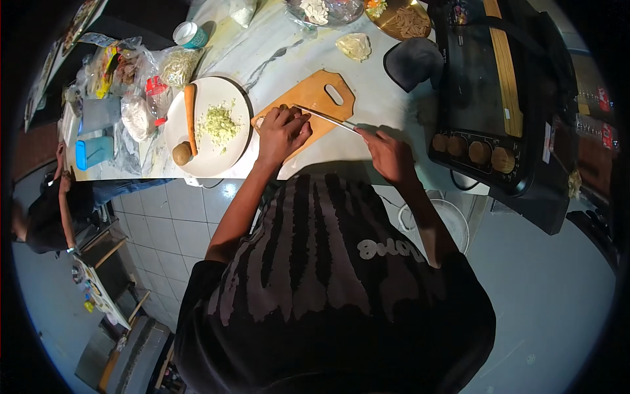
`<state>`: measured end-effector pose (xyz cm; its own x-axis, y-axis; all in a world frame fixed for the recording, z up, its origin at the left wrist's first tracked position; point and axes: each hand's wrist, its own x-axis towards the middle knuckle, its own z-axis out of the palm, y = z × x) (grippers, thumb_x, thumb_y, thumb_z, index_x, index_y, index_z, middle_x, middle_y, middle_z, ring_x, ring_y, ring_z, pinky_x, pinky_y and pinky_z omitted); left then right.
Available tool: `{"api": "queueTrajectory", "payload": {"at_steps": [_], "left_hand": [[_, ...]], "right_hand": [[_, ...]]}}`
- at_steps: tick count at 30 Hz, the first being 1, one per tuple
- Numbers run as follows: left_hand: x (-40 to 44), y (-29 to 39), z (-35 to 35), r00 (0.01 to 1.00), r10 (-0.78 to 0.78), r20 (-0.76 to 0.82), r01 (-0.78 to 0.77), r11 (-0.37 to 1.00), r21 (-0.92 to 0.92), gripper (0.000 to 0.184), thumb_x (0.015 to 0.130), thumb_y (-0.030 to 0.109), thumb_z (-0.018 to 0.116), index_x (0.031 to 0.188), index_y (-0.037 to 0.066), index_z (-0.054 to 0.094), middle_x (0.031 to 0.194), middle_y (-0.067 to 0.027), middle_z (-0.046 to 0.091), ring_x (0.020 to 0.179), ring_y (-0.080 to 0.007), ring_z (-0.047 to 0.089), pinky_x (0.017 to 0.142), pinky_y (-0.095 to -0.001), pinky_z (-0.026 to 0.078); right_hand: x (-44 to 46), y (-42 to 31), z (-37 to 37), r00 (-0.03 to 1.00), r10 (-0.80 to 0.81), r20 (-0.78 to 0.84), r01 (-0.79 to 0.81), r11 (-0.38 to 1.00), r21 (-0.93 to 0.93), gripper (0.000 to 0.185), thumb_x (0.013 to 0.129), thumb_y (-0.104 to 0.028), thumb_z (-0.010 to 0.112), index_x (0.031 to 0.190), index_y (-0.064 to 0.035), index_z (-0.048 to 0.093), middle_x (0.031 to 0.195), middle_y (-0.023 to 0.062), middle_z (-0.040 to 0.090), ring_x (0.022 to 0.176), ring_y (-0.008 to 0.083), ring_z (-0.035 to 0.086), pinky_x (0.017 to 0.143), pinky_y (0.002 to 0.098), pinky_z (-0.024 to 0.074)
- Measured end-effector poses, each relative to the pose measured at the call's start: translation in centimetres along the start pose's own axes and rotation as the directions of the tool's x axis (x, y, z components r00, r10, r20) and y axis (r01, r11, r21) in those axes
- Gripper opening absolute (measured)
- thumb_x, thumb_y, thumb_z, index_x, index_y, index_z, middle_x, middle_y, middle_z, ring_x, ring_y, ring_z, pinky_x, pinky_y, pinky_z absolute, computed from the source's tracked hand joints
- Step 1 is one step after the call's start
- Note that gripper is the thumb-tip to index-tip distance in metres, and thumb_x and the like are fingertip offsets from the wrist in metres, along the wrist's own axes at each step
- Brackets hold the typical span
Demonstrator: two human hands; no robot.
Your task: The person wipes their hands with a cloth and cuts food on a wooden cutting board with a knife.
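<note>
A wooden cutting board (303,92) with an oval handle hole lies aslant on the marble-patterned counter. My left hand (283,131) presses down on it with curled fingers, around a food piece mostly hidden beneath them. A small pale bit (259,122) shows at the board's left edge. In my right hand (388,154) is the handle of a knife (328,118), its blade reaching left to my left fingertips. Left of the board, a cream plate (226,88) carries a carrot (190,118), a brown potato-like round (182,153) and finely chopped pale green vegetable (221,125).
Bagged foods (180,65), a red-capped bottle (156,98) and a blue-lidded container (93,153) crowd the left. Beyond the board sit a wrapped pale lump (354,46) and a gold-coloured dish (420,29). A black stove (479,131) stands right. Another person (56,213) is at far left.
</note>
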<state>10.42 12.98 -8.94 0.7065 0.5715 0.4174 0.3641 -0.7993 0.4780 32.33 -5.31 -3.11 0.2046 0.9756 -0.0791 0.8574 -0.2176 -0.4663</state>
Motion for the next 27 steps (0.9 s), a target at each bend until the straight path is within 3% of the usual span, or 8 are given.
{"api": "queueTrajectory", "payload": {"at_steps": [7, 9, 18, 27], "left_hand": [[0.0, 0.0, 0.0, 0.998, 0.023, -0.051, -0.024, 1.000, -0.008, 0.026, 0.076, 0.014, 0.079, 0.102, 0.017, 0.079, 0.094, -0.0005, 0.065, 0.082, -0.0216, 0.058, 0.071, -0.0333, 0.053], [-0.1, 0.1, 0.1, 0.998, 0.021, -0.054, -0.020, 1.000, 0.004, 0.027, 0.077, 0.015, 0.079, 0.103, 0.018, 0.079, 0.094, -0.0005, 0.066, 0.081, -0.0213, 0.058, 0.072, -0.0334, 0.053], [0.1, 0.4, 0.0, 0.997, -0.018, -0.077, 0.020, 0.999, 0.029, 0.025, 0.078, 0.013, 0.079, 0.103, 0.015, 0.076, 0.097, -0.0038, 0.067, 0.084, -0.0231, 0.060, 0.072, -0.0351, 0.053], [-0.2, -0.1, 0.2, 0.998, 0.039, -0.055, -0.039, 0.999, 0.002, 0.015, 0.076, 0.014, 0.082, 0.090, 0.011, 0.076, 0.094, -0.0036, 0.066, 0.082, -0.0237, 0.060, 0.069, -0.0354, 0.052]], "right_hand": [[-0.1, 0.7, 1.9, 0.999, 0.029, -0.038, -0.027, 0.999, 0.033, 0.042, 0.095, -0.015, 0.060, 0.136, -0.0251, 0.063, 0.094, 0.0212, 0.068, 0.073, 0.0387, 0.068, 0.066, 0.0462, 0.0556], [-0.4, 0.7, 2.1, 0.996, 0.074, -0.053, -0.065, 0.986, 0.150, 0.038, 0.098, -0.017, 0.057, 0.134, -0.0231, 0.063, 0.098, 0.0232, 0.068, 0.079, 0.0414, 0.067, 0.069, 0.0475, 0.0550], [-0.7, -1.1, 0.5, 0.991, 0.129, -0.023, -0.113, 0.929, 0.353, 0.030, 0.099, -0.015, 0.054, 0.126, -0.0130, 0.067, 0.099, 0.0194, 0.070, 0.085, 0.0397, 0.067, 0.072, 0.0452, 0.0534], [-1.0, -1.4, 0.2, 0.991, 0.135, 0.017, -0.134, 0.946, 0.295, 0.031, 0.098, -0.015, 0.056, 0.126, -0.0155, 0.068, 0.095, 0.0183, 0.070, 0.082, 0.0395, 0.067, 0.071, 0.0448, 0.0542]]}}
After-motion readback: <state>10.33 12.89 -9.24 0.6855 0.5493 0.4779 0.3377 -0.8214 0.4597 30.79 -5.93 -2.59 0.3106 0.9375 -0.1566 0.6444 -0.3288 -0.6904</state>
